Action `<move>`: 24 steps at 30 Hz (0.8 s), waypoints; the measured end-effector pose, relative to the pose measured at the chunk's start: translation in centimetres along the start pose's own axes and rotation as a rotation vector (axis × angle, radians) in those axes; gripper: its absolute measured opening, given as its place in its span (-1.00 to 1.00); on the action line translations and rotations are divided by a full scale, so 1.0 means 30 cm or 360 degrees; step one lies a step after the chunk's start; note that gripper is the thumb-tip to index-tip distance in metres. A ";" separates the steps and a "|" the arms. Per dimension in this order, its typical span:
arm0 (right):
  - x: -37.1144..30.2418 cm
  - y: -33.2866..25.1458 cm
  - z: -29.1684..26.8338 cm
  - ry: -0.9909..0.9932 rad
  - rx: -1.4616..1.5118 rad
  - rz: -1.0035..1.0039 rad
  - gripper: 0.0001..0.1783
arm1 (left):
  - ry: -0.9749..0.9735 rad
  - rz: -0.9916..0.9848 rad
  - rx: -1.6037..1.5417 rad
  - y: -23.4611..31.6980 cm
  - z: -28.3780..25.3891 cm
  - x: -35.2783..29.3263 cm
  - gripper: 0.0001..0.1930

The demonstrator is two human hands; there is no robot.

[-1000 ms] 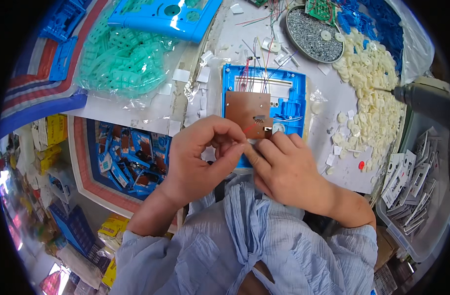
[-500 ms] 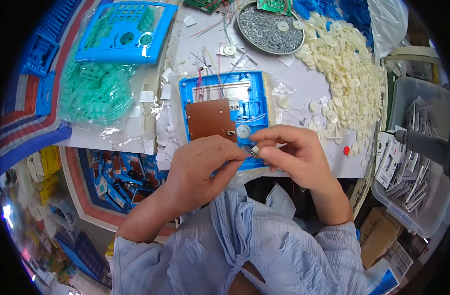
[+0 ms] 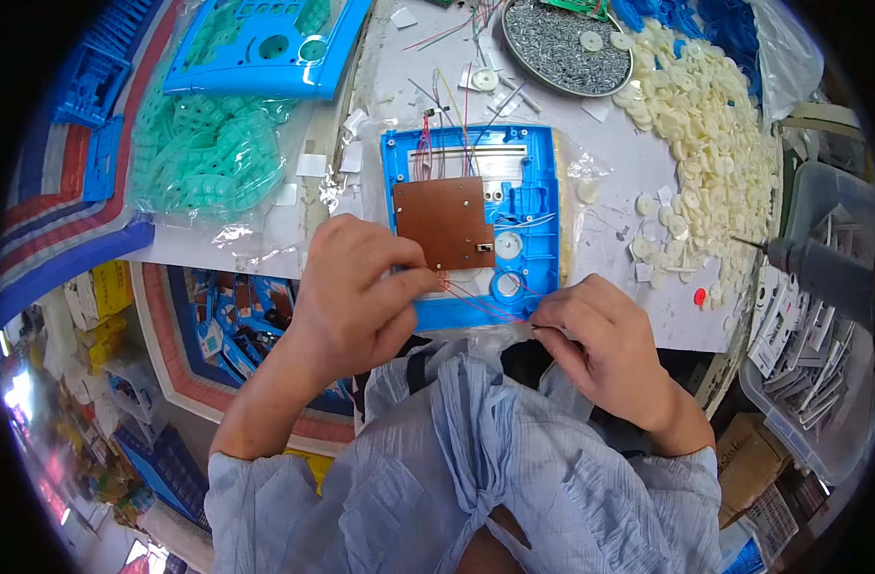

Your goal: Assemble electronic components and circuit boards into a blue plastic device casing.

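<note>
A blue plastic housing lies open in front of me, with a brown circuit board resting over its left part. Thin red wires stretch across the housing's lower edge between my hands. My left hand is closed at the board's lower edge, its fingertips at one end of these wires; the exact grip is partly hidden. My right hand pinches the other end at the housing's lower right corner. Between them sit a round blue ring and a white disc inside the housing.
A blue front panel lies over bagged green keypads at left. A dish of screws stands at the back, beside heaped cream discs. At right, a tool with a thin shaft juts in by a clear bin.
My hands have moved apart, the left one leftward and the right one down. The red wires now stretch between them. The small pale part between my fingers before no longer shows. The view has shifted.
</note>
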State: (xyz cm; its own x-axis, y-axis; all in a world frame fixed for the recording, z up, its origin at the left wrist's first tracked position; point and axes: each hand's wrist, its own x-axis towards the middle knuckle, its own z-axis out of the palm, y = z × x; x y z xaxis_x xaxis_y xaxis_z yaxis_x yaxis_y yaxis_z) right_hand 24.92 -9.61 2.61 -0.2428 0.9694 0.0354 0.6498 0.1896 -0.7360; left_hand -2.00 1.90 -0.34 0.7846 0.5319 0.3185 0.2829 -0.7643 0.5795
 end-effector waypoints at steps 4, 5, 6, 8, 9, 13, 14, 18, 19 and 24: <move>0.014 0.023 0.006 0.0029 0.0024 0.0005 -0.82 | -0.0044 0.0048 0.0040 -0.007 0.002 -0.008 -0.64; 0.015 0.027 0.008 0.0029 0.0041 0.0007 -0.82 | -0.0038 0.0056 0.0062 -0.012 0.003 -0.011 -0.64; 0.014 0.028 0.009 0.0009 0.0062 0.0030 -0.81 | -0.0029 0.0062 0.0084 -0.014 0.005 -0.013 -0.63; 0.013 0.030 0.013 -0.0030 0.0102 0.0076 -0.81 | -0.0089 0.0058 0.0138 -0.013 0.011 -0.014 -0.62; 0.014 0.036 0.016 -0.0004 0.0083 0.0047 -0.81 | -0.0116 0.0055 0.0165 -0.011 0.016 -0.014 -0.62; 0.024 0.078 0.013 0.0070 0.0031 -0.0117 -0.78 | -0.0159 0.0018 0.0283 0.001 0.013 -0.021 -0.61; 0.021 0.085 0.009 0.0081 0.0024 -0.0170 -0.77 | -0.0164 -0.0005 0.0285 0.005 0.012 -0.022 -0.61; 0.006 0.091 0.006 0.0035 -0.0109 -0.0182 -0.78 | -0.0162 -0.0053 0.0277 0.018 0.013 -0.018 -0.60; 0.015 0.087 0.002 0.0017 -0.0101 -0.0194 -0.78 | -0.0169 -0.0065 0.0260 0.019 0.012 -0.017 -0.61; 0.018 0.083 -0.012 -0.0032 0.0159 -0.0162 -0.78 | -0.0136 -0.0082 0.0215 0.021 0.017 -0.014 -0.62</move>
State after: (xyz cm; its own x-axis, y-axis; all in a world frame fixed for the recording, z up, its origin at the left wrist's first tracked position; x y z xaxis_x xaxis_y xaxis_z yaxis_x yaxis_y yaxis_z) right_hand 26.68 -8.56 1.03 -0.3185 0.9426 0.1005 0.5464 0.2692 -0.7931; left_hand -1.88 1.01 -0.50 0.8096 0.5433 0.2223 0.3914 -0.7818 0.4853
